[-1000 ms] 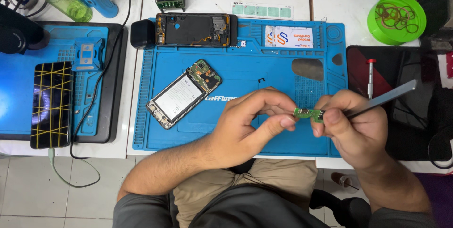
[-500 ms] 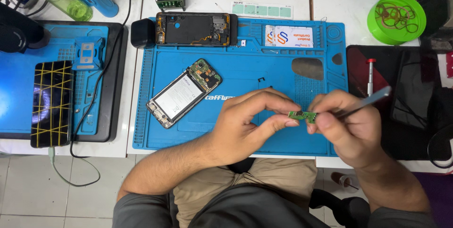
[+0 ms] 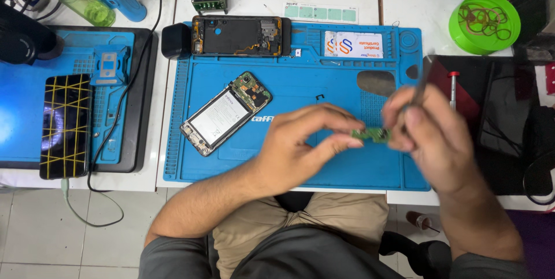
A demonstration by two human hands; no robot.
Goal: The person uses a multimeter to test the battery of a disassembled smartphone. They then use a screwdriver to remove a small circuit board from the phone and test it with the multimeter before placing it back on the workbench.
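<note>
Head view: we are pinching a small green circuit board between left hand fingertips, lifting it above the blue mat for access, while our right hand is gripping a blurred thin tool beside it.

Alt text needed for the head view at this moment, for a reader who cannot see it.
Over a blue work mat, the left hand pinches a small green circuit board while the blurred right hand holds a thin tool beside it. An opened phone lies on the mat to the left, a dark phone frame along its top edge.
</note>
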